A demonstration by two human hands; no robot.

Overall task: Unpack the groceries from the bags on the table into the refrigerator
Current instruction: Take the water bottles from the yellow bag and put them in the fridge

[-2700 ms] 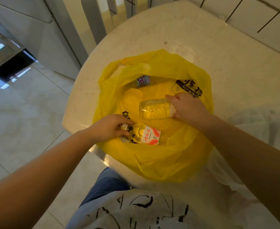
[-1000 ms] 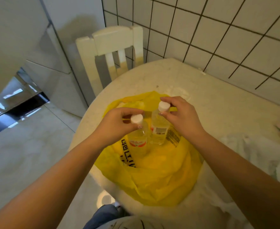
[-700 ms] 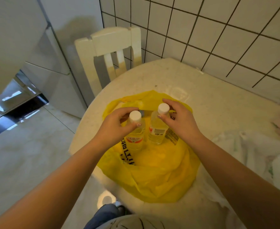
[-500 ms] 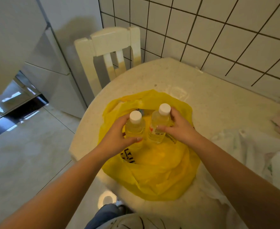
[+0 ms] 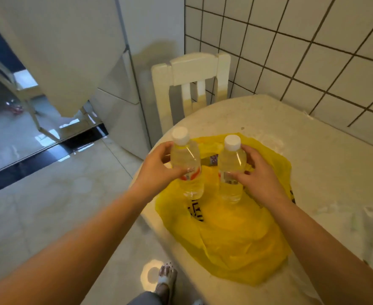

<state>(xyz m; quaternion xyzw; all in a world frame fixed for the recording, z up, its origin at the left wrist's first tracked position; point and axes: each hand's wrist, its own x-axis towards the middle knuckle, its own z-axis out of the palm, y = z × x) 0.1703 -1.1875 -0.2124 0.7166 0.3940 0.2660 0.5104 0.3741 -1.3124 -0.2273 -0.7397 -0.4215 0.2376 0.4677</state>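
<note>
Grip, both sides: each hand is curled round the body of one clear bottle with a white cap; the left hand (image 5: 159,170) holds the left bottle (image 5: 186,166), thumb across the red-and-white label, fingers wrapped behind; the right hand (image 5: 259,175) holds the right bottle (image 5: 231,166), thumb on the front near its label, fingers round the far side. Both bottles are upright, side by side and slightly apart, held above the yellow bag (image 5: 231,236); their bases appear clear of the plastic, though contact at the very bottom cannot be told; the liquid inside looks pale, tinted by the yellow behind it. The yellow bag lies slumped and open on the table (image 5: 326,172), near the table's rounded left edge; black printed characters show on its front fold and at its right side; a small purple-and-white item (image 5: 213,160) shows between the two bottles, inside the bag's mouth, too hidden to identify. A white plastic bag (image 5: 370,227) lies crumpled on the table at the right, just beside the yellow one. Beyond the table stands a cream chair (image 5: 194,84) with a slatted back, against a white tiled wall (image 5: 313,51); at the left, pale cabinet panels (image 5: 123,119) and a glossy tiled floor (image 5: 60,194); a foot in a spotted slipper (image 5: 166,276) shows at the bottom edge.
</note>
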